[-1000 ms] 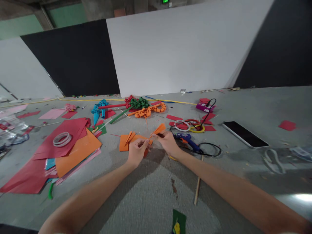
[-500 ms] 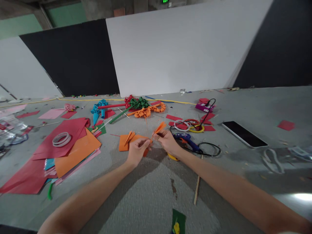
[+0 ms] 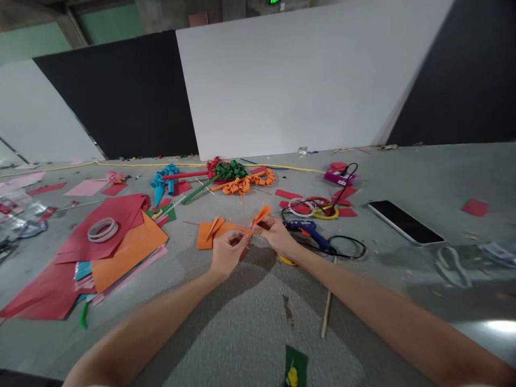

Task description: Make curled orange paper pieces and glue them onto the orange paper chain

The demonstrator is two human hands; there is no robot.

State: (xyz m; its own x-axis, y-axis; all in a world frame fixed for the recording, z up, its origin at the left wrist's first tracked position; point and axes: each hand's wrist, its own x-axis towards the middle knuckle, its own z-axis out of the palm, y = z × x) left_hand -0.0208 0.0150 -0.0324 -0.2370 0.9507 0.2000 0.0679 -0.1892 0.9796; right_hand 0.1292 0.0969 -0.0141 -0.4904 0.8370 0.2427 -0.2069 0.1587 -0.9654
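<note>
A small folded piece of orange paper (image 3: 263, 213) stands up from the fingertips of my right hand (image 3: 278, 236), pinched between thumb and fingers. My left hand (image 3: 229, 251) is closed in a pinch at the lower end of the same piece, fingertips almost touching those of the right. Behind the left hand, orange paper sheets (image 3: 204, 236) lie on the floor with a few folded orange strips on top. Just right of my right hand is a blue glue gun (image 3: 308, 230) with a black cord. Fingers partly hide the lower end of the paper.
Paper flowers lie ahead, among them a green one (image 3: 231, 170) and an orange one (image 3: 237, 186). To the left, red paper (image 3: 124, 215) bears a tape roll (image 3: 102, 230). A phone (image 3: 405, 221) lies right, a wooden stick (image 3: 327, 317) nearer me.
The orange paper has tilted and dropped slightly in my right fingers. My left fingertips have shifted a little at its lower end. Everything else stays in place.
</note>
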